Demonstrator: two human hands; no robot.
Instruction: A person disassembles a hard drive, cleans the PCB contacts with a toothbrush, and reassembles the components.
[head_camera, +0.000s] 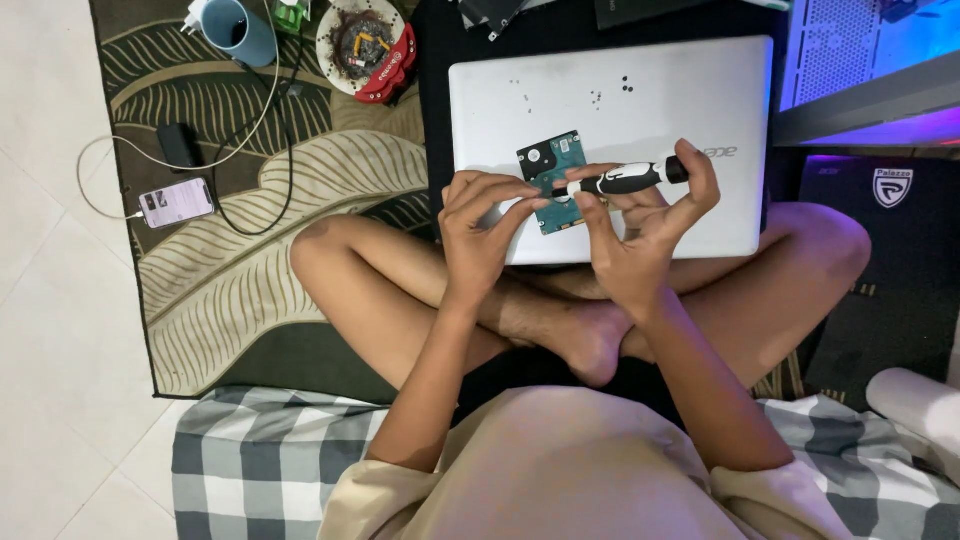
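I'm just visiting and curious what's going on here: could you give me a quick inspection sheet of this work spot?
Surface: closed silver laptop on the person's lap, above a leaf-patterned rug.
Job's things: hard drive, circuit side up, on the laptop; black-and-white screwdriver.
Clutter: small screws on the lid; blue mug; ashtray; phone.
Grips: right hand holds the screwdriver; left hand pinches at its tip.
Cables: white cable to the phone; black cable.
Surroundings: checked cloth, tiled floor.
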